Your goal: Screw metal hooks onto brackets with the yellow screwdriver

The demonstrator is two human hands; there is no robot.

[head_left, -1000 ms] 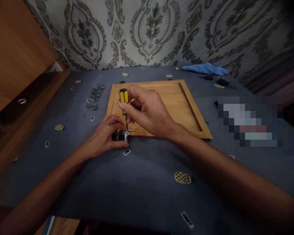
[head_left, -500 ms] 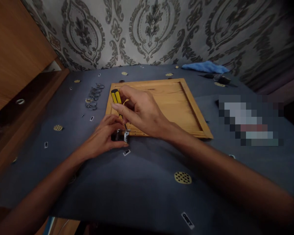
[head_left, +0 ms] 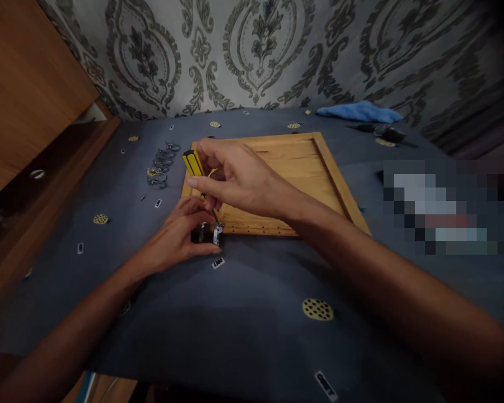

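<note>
A person's right hand [head_left: 243, 179] pinches a yellow-and-black screwdriver [head_left: 194, 164] between thumb and fingers, its tip at a metal fitting [head_left: 217, 236] on the near left corner of a shallow-framed wooden panel [head_left: 294, 165]. The left hand's thumb and fingers curve around the fitting, pinching it. Printed labels dot the patterned gray cloth [head_left: 260, 347] over the surface; the largest label [head_left: 326, 386] seems to end in "EY," its first letters unclear. More metal fittings [head_left: 157, 180] lie in a row to the left. A wooden cabinet [head_left: 33, 84] has a dark recess holding shiny shapes too dim to identify. A pixelated item [head_left: 437, 207] at right is unreadable.
</note>
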